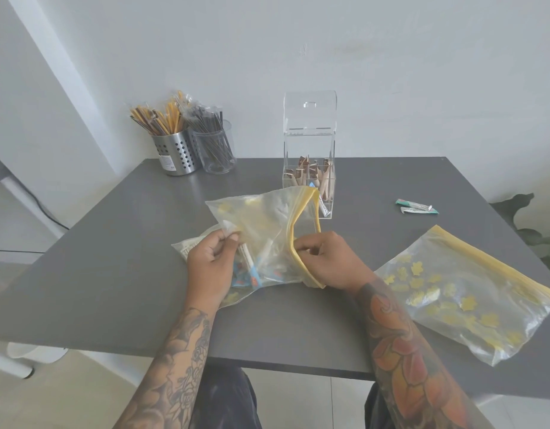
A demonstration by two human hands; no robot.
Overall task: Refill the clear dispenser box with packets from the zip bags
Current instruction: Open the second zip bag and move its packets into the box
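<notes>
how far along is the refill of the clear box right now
Partly done: the dispenser box, lid up, holds some brown packets. In hand: left hand and right hand grip the zip bag, which still holds packets. Left: moving those in; the second bag looks empty.

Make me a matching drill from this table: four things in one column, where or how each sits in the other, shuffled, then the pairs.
Things
1. clear dispenser box
2. perforated metal cup
3. zip bag with packets
4. flat zip bag

Places or states
A. lying untouched at the table's right side
B. held by the left hand and the right hand
C. lid up, brown packets inside
D. far left corner, full of sticks

Pairs: 1-C, 2-D, 3-B, 4-A
</notes>
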